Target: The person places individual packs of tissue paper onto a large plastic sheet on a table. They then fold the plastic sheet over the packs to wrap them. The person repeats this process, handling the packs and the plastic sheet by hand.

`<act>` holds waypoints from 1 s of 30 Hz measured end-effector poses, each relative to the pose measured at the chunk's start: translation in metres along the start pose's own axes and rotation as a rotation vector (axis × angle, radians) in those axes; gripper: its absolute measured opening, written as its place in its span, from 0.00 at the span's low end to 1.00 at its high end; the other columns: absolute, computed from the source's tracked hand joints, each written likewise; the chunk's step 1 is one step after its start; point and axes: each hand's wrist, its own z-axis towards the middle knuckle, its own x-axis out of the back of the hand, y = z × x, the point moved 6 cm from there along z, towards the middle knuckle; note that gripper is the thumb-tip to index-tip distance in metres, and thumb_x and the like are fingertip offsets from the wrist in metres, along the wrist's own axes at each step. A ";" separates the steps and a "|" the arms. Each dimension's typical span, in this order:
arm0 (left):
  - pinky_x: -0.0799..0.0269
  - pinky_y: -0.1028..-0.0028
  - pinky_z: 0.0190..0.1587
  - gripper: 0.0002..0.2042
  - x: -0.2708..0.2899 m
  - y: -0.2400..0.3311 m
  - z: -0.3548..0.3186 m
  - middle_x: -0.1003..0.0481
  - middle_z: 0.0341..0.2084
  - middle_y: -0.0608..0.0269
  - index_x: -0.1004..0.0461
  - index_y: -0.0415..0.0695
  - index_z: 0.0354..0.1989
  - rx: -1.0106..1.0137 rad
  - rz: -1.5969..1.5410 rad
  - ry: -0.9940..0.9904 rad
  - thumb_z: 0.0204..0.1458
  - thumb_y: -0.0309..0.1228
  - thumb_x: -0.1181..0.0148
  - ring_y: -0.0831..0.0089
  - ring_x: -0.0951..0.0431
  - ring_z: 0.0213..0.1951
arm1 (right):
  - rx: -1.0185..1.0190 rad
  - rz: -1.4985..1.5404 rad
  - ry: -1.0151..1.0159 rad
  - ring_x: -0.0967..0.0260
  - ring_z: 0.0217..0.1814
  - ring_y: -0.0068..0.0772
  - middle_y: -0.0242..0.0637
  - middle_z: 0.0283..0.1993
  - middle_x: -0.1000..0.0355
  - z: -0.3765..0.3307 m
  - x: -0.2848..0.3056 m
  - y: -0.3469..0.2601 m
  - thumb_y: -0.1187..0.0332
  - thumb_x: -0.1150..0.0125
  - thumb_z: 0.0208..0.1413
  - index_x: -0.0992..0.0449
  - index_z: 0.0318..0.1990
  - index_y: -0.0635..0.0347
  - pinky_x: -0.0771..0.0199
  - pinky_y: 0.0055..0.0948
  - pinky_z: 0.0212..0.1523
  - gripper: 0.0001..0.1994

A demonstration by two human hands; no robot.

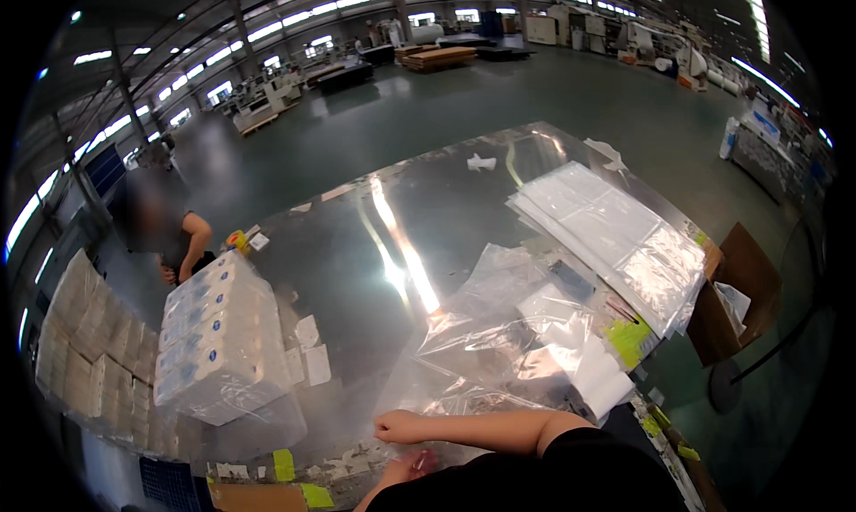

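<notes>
A crumpled sheet of clear plastic film is spread over the near side of the metal table. At its near left edge my right hand is closed in a fist on the film, the forearm reaching across from the right. Just below it, close to the table's front edge, my left hand has its fingers drawn together, with shiny film against them; they are partly hidden. Left of my hands stands a large clear-wrapped bundle of white paper packs with blue marks, apart from both hands.
More wrapped white packs are stacked at the far left. A pile of flat clear bags lies on the right, beside a white roll and an open cardboard box. Another person is beyond the bundle. Yellow tape sits nearby.
</notes>
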 end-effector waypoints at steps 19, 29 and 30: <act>0.32 0.70 0.29 0.24 0.051 0.062 -0.061 0.27 0.18 0.59 0.24 0.39 0.26 -0.537 0.898 0.004 0.49 0.53 0.41 0.71 0.28 0.24 | -0.129 0.028 -0.133 0.28 0.41 0.40 0.43 0.37 0.25 -0.052 -0.069 -0.048 0.54 0.36 0.48 0.27 0.42 0.58 0.31 0.35 0.41 0.19; 0.30 0.59 0.33 0.13 0.126 0.116 -0.078 0.26 0.21 0.45 0.26 0.37 0.22 -0.512 1.131 0.732 0.44 0.36 0.48 0.52 0.25 0.26 | -0.676 -0.152 0.971 0.29 0.29 0.49 0.50 0.23 0.30 -0.174 0.099 0.082 0.71 0.48 0.42 0.30 0.22 0.63 0.32 0.40 0.30 0.05; 0.31 0.58 0.33 0.13 0.158 0.130 -0.086 0.27 0.20 0.43 0.28 0.34 0.21 -0.620 1.149 0.860 0.45 0.33 0.50 0.50 0.27 0.23 | -0.654 -0.328 1.098 0.30 0.29 0.52 0.50 0.23 0.30 -0.204 0.129 0.081 0.71 0.48 0.42 0.30 0.23 0.63 0.33 0.41 0.30 0.05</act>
